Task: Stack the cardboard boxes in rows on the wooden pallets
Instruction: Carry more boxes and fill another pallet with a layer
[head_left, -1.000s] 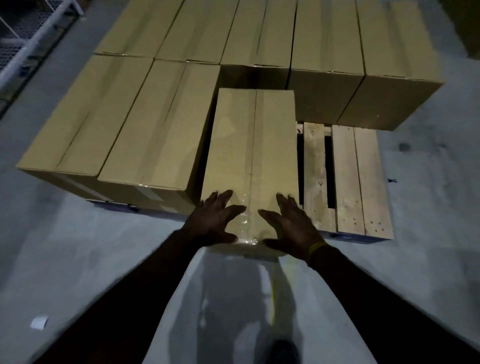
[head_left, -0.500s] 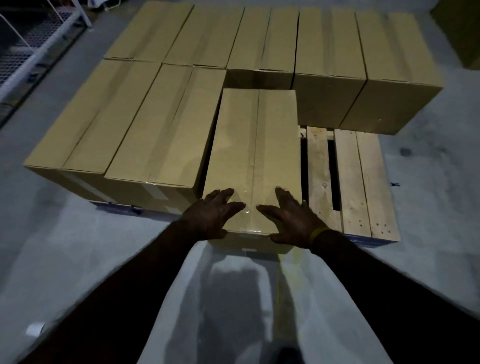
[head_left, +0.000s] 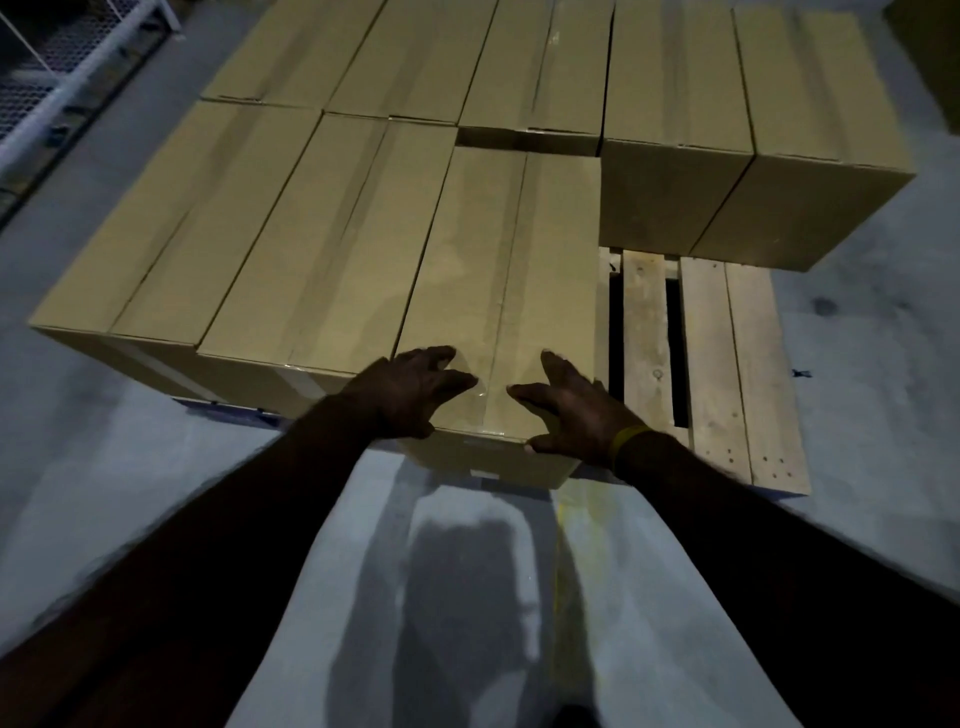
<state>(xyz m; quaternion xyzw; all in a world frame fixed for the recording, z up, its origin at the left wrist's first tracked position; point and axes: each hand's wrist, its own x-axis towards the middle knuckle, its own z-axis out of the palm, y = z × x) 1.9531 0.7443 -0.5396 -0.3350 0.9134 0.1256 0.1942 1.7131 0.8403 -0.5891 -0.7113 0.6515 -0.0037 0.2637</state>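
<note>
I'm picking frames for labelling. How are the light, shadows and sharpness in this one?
Head view: dim overall; both arms nearly black; a shadow falls on the floor below the box; tape glare between left hand and right hand; wide-angle bending; edges slightly soft.

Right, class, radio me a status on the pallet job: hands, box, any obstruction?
Left hand and right hand flat on box, near end. Box beside front-row neighbour. Bare pallet slats to its right. Nothing in the way.

Open pallet slats (head_left: 727, 364) lie bare to the right of the nearest box (head_left: 498, 291), walled behind by the back row of boxes (head_left: 753, 156), while on the left the neighbouring box (head_left: 322, 249) sits tight against it, leaving only floor (head_left: 130, 467) free in front.
</note>
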